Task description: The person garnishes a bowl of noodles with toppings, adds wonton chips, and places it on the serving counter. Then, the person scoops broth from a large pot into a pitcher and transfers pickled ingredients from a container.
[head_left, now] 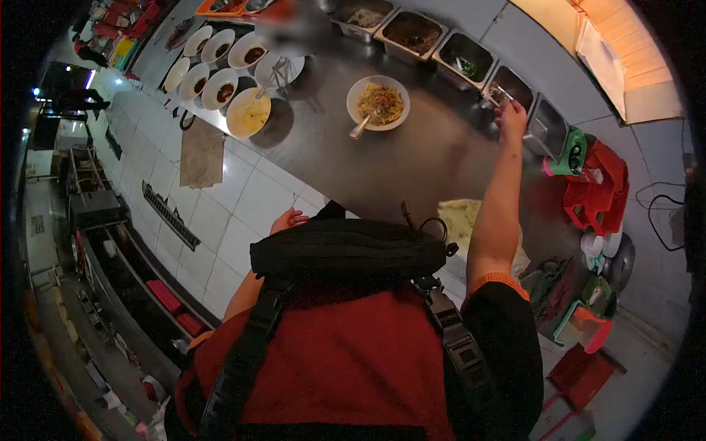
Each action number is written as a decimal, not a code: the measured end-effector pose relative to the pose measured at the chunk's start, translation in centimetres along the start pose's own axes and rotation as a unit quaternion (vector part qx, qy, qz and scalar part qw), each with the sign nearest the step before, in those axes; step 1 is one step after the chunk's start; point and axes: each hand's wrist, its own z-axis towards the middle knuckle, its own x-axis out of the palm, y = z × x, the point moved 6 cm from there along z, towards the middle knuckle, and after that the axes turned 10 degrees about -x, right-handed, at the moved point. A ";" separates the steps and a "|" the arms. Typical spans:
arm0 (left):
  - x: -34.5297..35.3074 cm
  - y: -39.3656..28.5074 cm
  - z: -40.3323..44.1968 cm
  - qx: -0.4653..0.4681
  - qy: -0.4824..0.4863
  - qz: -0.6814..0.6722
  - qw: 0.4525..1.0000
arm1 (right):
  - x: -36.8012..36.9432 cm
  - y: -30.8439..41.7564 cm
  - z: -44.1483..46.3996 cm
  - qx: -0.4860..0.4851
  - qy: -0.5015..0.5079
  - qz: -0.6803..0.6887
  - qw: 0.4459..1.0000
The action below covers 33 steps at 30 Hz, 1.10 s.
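My right hand reaches to the near rim of a metal food pan at the right of the row. Its fingers are closed on what looks like the handle of a metal spoon, whose far end dips into the pan. My left hand hangs low beside the counter edge, partly hidden by the black bag on my chest. Its visible fingers are loosely apart, with nothing in them. A white bowl of noodles with brown topping stands on the steel counter, a spoon resting in it.
Several white bowls with dark sauce crowd the left end, near a bowl of yellow liquid. More metal pans line the back. A plastic bag lies by my right forearm. Red baskets stand at right.
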 end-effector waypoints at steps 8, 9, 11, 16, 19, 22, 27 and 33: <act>-12.4 4.7 0.6 0.003 -0.087 0.080 0.993 | 5.1 -0.7 -27.3 0.035 0.234 0.135 0.962; -14.0 5.8 1.5 -0.012 -0.088 0.086 0.992 | 5.6 -2.2 -31.3 0.098 0.306 0.163 0.933; -17.2 7.4 4.1 -0.012 -0.038 0.257 0.966 | 5.4 -3.3 -38.1 0.084 0.356 0.088 0.927; -16.4 9.1 2.5 -0.089 0.022 0.540 0.836 | 0.1 -13.2 -47.2 0.230 0.304 0.036 0.924; -20.3 12.0 3.3 -0.119 -0.024 0.515 0.849 | -3.1 -19.6 -53.1 0.393 0.298 0.028 0.869; -24.9 18.7 3.4 -0.167 -0.012 0.635 0.755 | -6.6 -28.5 -56.3 0.483 0.320 -0.133 0.804; -30.8 29.2 -0.3 -0.233 0.052 0.815 0.528 | -9.5 -46.4 -55.7 0.580 0.127 -0.080 0.801; -30.9 31.9 1.9 -0.272 0.037 0.813 0.513 | -3.0 -54.3 -44.7 0.418 -0.244 0.340 0.807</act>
